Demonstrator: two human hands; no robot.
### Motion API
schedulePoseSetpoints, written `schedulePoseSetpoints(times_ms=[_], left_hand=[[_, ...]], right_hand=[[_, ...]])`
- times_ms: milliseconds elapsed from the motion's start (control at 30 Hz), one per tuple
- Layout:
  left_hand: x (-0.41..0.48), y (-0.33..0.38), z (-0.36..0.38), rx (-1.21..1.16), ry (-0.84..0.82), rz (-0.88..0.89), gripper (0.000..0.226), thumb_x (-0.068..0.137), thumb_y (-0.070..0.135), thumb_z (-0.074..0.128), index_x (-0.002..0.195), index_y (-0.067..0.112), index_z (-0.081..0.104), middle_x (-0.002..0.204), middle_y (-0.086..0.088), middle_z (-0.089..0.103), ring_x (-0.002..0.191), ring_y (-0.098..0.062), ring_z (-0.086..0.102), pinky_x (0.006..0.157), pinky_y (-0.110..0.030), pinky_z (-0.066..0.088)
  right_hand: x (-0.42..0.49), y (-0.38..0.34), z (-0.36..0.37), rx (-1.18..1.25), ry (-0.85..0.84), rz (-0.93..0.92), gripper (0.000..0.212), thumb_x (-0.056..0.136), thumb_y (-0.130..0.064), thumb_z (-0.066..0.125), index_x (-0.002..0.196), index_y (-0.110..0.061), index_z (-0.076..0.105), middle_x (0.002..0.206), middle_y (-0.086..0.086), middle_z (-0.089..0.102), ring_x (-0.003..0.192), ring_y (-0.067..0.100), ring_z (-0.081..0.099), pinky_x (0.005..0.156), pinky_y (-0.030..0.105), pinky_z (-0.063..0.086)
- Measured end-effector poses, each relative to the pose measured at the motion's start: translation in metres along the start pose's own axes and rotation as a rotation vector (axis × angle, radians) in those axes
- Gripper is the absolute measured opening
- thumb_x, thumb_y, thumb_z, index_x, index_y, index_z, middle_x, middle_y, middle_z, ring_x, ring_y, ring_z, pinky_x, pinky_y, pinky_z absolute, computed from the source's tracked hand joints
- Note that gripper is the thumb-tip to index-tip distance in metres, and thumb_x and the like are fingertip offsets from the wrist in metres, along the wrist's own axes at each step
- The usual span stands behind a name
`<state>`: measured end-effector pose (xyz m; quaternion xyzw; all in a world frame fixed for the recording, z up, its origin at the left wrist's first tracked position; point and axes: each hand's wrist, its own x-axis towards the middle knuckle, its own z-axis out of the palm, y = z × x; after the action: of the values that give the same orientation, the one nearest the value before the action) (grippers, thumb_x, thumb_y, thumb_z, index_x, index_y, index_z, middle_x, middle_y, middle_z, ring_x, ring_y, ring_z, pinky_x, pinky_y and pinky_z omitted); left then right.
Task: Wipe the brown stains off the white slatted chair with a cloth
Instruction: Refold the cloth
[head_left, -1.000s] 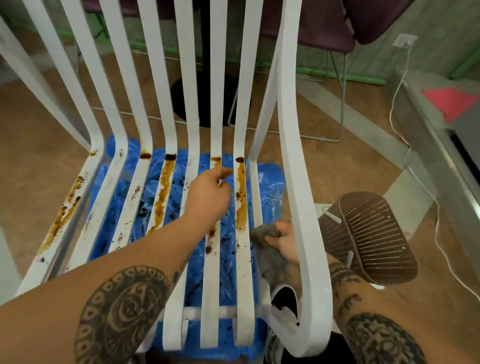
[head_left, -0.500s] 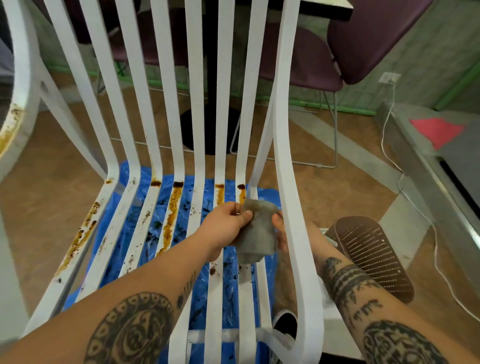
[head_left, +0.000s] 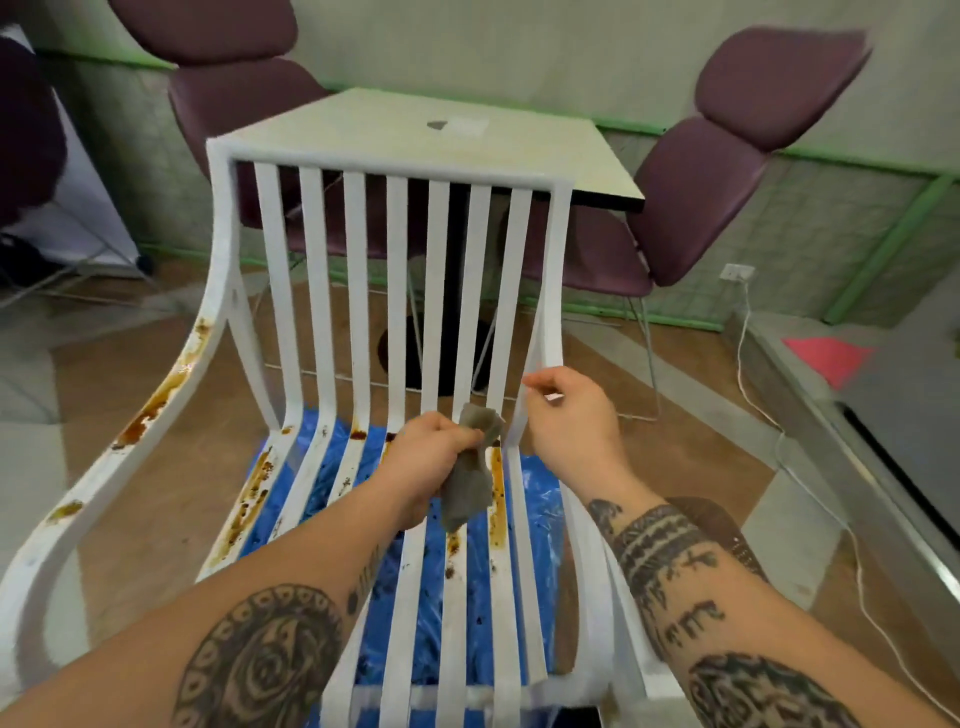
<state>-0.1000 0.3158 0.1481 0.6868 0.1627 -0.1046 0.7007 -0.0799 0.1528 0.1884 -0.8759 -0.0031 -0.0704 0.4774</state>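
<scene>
The white slatted chair (head_left: 357, 291) faces me, its seat slats streaked with brown stains (head_left: 497, 488) and more brown stains on the left armrest (head_left: 156, 400). Over the middle of the seat, my left hand (head_left: 428, 460) grips a grey cloth (head_left: 470, 475) that hangs down from its fingers. My right hand (head_left: 571, 415) hovers just right of the cloth near the right armrest; its fingers are loosely curled and hold nothing.
A blue plastic sheet (head_left: 540, 499) lies on the floor under the seat. Behind the chair stand a square table (head_left: 519, 150) and purple chairs (head_left: 737, 156). A white cable (head_left: 810, 499) runs along the floor at the right beside a grey ledge.
The cloth has passed fully into my left hand and my right hand has let go and lifted right. The view has tilted up, showing the whole chair back.
</scene>
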Motion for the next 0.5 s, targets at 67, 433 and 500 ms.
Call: schedulePoseSetpoints(times_ms=[67,433,500], left_hand=[[-0.016,0.018,-0.006,-0.104,-0.042,0.017,0.012,0.088,0.014,0.066,0.091,0.005,0.059,0.089,-0.015,0.067,0.083,-0.032,0.066,0.067,-0.039,0.052],[-0.077,0.063,-0.04,-0.245,-0.03,0.149,0.026,0.093,0.007,0.066,0.068,0.012,0.058,0.075,-0.015,0.067,0.062,-0.024,0.067,0.063,-0.037,0.056],[-0.09,0.069,-0.043,-0.295,-0.071,0.169,0.015,0.093,0.019,0.068,0.083,0.009,0.065,0.086,-0.017,0.07,0.07,-0.026,0.068,0.07,-0.04,0.056]], right_hand=[[-0.01,-0.026,0.011,-0.005,-0.112,-0.033,0.036,0.102,-0.031,0.054,0.136,-0.021,0.058,0.129,-0.001,0.061,0.104,0.006,0.063,0.08,0.014,0.048],[-0.045,-0.089,0.013,0.025,-0.057,-0.095,0.026,0.097,-0.042,0.062,0.088,-0.02,0.073,0.08,-0.003,0.069,0.076,0.014,0.064,0.064,0.027,0.05],[-0.047,-0.097,0.006,0.034,-0.087,-0.096,0.026,0.097,-0.043,0.061,0.089,-0.021,0.072,0.082,-0.002,0.069,0.078,0.014,0.065,0.07,0.032,0.056]])
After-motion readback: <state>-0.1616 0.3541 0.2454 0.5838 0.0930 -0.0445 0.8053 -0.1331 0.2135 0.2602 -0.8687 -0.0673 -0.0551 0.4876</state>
